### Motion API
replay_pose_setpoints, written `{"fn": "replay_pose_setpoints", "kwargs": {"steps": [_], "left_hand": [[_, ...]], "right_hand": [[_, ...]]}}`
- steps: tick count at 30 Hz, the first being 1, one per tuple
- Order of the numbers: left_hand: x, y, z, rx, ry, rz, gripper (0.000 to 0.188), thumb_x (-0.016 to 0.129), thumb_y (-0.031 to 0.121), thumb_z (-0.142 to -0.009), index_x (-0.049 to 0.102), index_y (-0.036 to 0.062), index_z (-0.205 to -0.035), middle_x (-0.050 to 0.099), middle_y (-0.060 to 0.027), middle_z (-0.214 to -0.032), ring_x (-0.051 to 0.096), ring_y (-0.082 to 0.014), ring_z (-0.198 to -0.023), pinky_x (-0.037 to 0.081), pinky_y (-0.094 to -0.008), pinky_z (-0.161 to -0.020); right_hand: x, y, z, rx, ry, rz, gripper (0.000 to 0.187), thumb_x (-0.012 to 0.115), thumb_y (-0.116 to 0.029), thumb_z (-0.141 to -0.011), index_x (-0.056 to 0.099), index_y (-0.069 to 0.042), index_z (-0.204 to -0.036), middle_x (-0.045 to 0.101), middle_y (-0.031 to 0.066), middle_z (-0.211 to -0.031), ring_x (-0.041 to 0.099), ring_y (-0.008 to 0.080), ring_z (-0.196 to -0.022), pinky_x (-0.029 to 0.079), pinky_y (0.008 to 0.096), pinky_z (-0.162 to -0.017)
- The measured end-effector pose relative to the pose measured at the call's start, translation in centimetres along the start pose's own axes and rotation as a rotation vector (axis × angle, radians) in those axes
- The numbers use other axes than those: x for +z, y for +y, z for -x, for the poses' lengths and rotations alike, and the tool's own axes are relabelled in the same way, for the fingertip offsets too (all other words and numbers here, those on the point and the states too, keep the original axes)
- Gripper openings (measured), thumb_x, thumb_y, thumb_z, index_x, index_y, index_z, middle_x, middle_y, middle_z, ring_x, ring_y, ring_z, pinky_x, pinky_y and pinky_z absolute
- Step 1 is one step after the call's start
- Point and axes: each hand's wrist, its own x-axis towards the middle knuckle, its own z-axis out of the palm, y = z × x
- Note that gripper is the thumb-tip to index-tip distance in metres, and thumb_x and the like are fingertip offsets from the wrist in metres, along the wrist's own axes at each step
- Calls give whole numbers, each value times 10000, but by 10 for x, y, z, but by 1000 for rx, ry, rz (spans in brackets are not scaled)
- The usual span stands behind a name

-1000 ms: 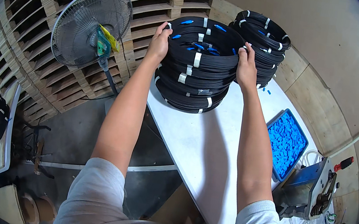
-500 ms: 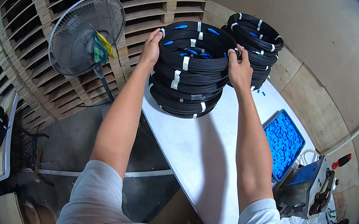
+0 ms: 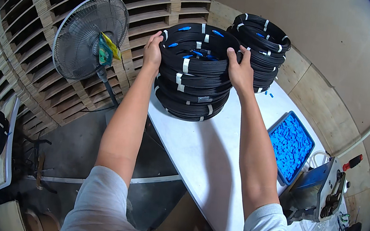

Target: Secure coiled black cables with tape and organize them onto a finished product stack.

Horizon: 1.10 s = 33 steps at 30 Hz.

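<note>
Both my arms reach forward to a tall stack of black cable coils (image 3: 189,98) at the far end of the white table (image 3: 189,156). On its top lies a black cable coil (image 3: 207,67) bound with white tape bands, with blue connectors around its inner side. My left hand (image 3: 153,54) is closed on the coil's left side. My right hand (image 3: 241,71) grips its right side, thumb on the upper rim. The fingertips behind the coil are hidden. Just behind my right hand stands a second stack of black coils (image 3: 268,60).
A blue tray (image 3: 271,127) full of small blue pieces sits at the right. Nearer stands a metal bench machine (image 3: 310,193), with a red-handled tool (image 3: 352,163) beside it. A fan (image 3: 90,37) stands left of the stack, before wooden pallets (image 3: 148,5).
Both hands and the top coil have shifted slightly left. The coil's front tape band sits further left, and my right hand has moved left with it. The lower coils look unchanged.
</note>
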Motion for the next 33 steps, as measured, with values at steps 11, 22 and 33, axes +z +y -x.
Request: {"fn": "replay_pose_setpoints", "kwargs": {"steps": [11,22,33], "left_hand": [[5,-3,7,78,47,55,453,538,264,-901,617,5,-1264,596,-143,-1303,514,-231,-1219,323,-313,-1093],[14,10,23,117,10,-126,412,616,239,-883,562,-4,-1211,604,-142,-1186,534,-216,-1129,365,-306,-1035],[10,9,22,141,28,-126,402,607,250,-867,554,2,-1179,605,-148,-1152,545,-225,-1080,383,-313,-1006]], "right_hand": [[-6,12,-2,52,54,-158,742,655,-616,-844,576,-80,-1352,654,252,-1217,647,332,-1136,466,375,-1000],[-9,25,-10,45,19,-120,623,655,-471,-893,544,-112,-1389,607,218,-1313,576,289,-1221,409,352,-1048],[-7,26,-13,15,16,-106,612,652,-465,-889,550,-108,-1375,630,213,-1269,612,301,-1163,439,355,-1012]]}}
